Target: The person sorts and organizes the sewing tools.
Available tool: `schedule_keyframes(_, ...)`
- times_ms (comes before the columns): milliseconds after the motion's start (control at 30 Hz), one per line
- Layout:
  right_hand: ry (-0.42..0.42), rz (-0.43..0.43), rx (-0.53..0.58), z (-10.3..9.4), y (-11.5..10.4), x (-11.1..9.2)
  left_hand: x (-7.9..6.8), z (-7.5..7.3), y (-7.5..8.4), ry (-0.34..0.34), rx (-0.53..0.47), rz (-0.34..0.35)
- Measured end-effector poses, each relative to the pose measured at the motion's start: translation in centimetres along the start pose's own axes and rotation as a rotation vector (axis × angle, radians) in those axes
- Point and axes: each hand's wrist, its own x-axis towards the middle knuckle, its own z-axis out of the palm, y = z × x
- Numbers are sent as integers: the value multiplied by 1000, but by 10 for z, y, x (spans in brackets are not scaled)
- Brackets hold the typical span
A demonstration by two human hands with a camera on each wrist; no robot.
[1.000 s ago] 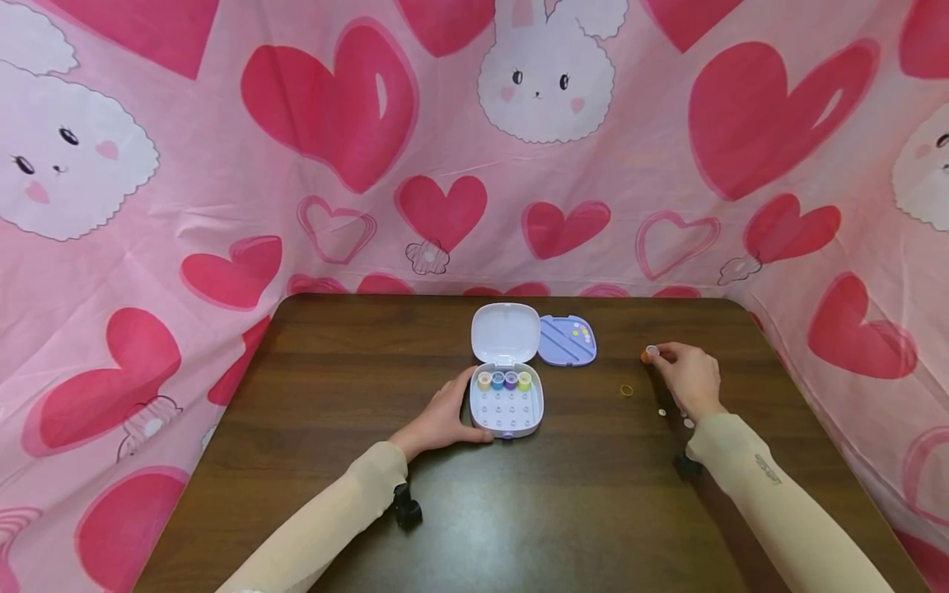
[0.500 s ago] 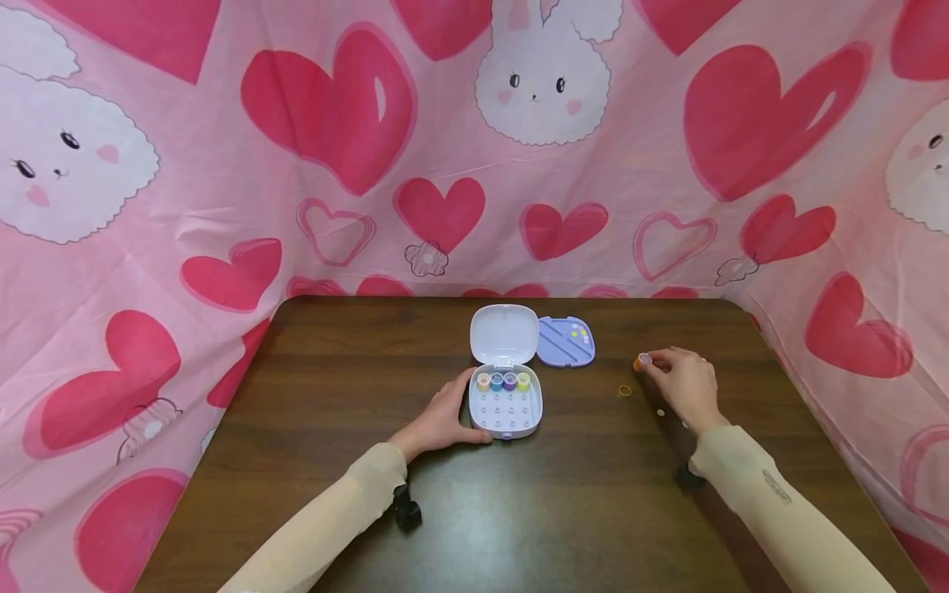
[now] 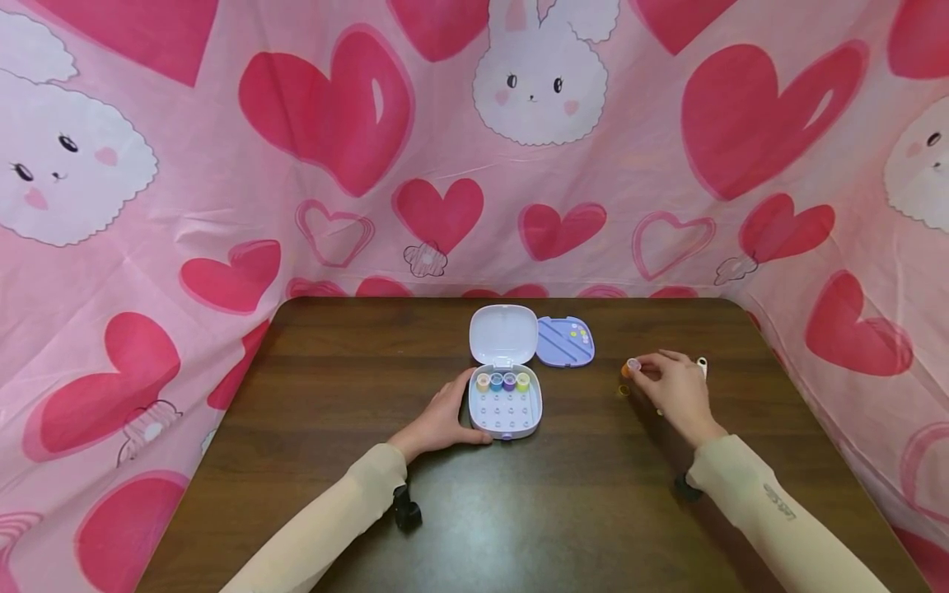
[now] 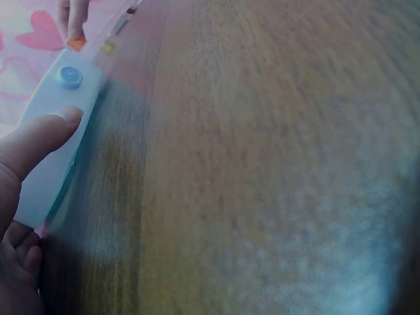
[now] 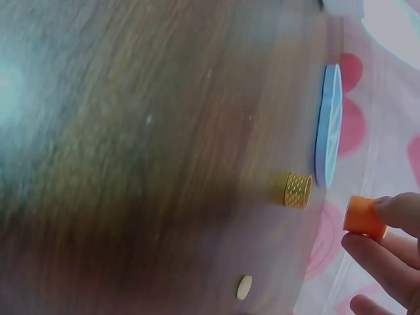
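My left hand [image 3: 439,422] grips the left side of a white sewing box [image 3: 507,420], thumb along its front and fingers round the back left. The box lies open, its lid [image 3: 504,333] tipped back. Inside, a row of thread spools [image 3: 497,382] in peach, blue, purple and yellow stands on the far pegs; the pegs in front are bare. My right hand [image 3: 678,395] pinches an orange thread spool [image 5: 365,216] between thumb and fingers, above the table. Below it stands a dimpled gold thimble ring [image 5: 298,190].
A lavender tray [image 3: 559,350] with several small buttons lies right of the lid. Another small button [image 5: 244,287] lies on the wooden table [image 3: 356,354] near my right hand. A white piece with a hole [image 3: 702,365] shows behind that hand. Patterned cloth hangs beyond the table.
My right hand has moved left and a little toward me with the orange spool, now close to the thimble ring. The white piece has come into sight behind it. My left hand stays.
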Motion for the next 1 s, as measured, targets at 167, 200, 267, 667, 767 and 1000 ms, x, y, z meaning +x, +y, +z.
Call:
schedule_keyframes(167, 1, -20, 21, 4, -5, -1, 0, 0, -1, 1, -1, 8)
schedule_keyframes(200, 5, -30, 23, 5, -6, -1, 1, 0, -1, 1, -2, 8)
schedule_keyframes(267, 12, -51, 26, 8, -8, -1, 1, 1, -2, 1, -3, 8)
schedule_keyframes(667, -2, -123, 26, 20, -32, -5, 1, 1, -3, -1, 6, -2)
schedule_keyframes(767, 3, -161, 30, 23, -37, -6, 1, 1, -2, 1, 10, 2)
schedule_keyframes(1000, 11, -221, 29, 29, -48, -4, 1, 1, -1, 3, 15, 2)
